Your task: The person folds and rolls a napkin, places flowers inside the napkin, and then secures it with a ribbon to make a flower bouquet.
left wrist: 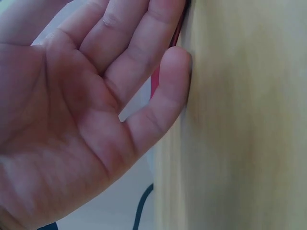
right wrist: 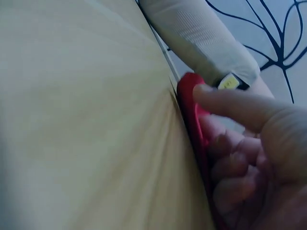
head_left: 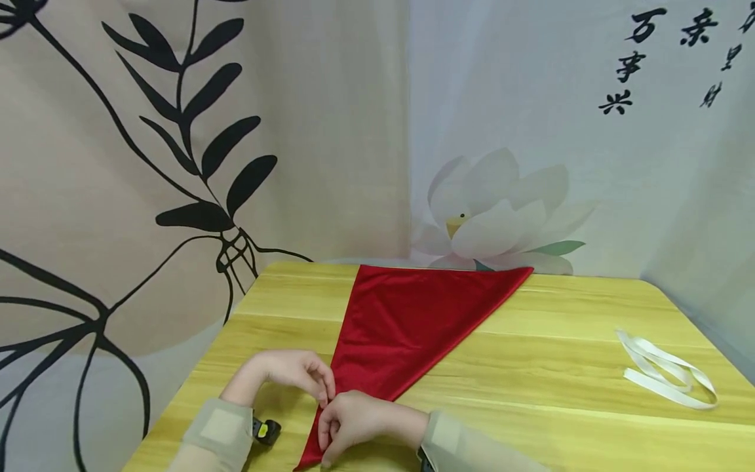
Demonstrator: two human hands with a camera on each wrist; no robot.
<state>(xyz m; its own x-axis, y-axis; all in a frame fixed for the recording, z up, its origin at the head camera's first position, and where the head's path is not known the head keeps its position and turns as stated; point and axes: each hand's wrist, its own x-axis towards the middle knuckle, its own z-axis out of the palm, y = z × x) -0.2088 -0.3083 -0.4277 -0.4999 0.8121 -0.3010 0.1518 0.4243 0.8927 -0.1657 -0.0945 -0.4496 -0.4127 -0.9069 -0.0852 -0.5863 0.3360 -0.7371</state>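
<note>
A red cloth (head_left: 413, 321), a triangle with smooth folded edges, lies on the wooden table (head_left: 566, 367), its narrow corner towards the person. My left hand (head_left: 301, 375) touches the cloth's left edge with its fingertips. In the left wrist view the left hand (left wrist: 81, 105) has its fingers loosely extended, the little finger against the tabletop. Just nearer to the person, my right hand (head_left: 360, 423) is at the lower part of the cloth. The right wrist view shows the right hand (right wrist: 268, 143) with thumb and curled fingers pinching the red cloth (right wrist: 190, 103).
A loosely looped white ribbon (head_left: 672, 373) lies on the right side of the table. Behind stands a pale curtain (head_left: 336, 131) printed with dark leaves, a lotus and characters. Black wrist devices (head_left: 267, 431) sit at the cuffs.
</note>
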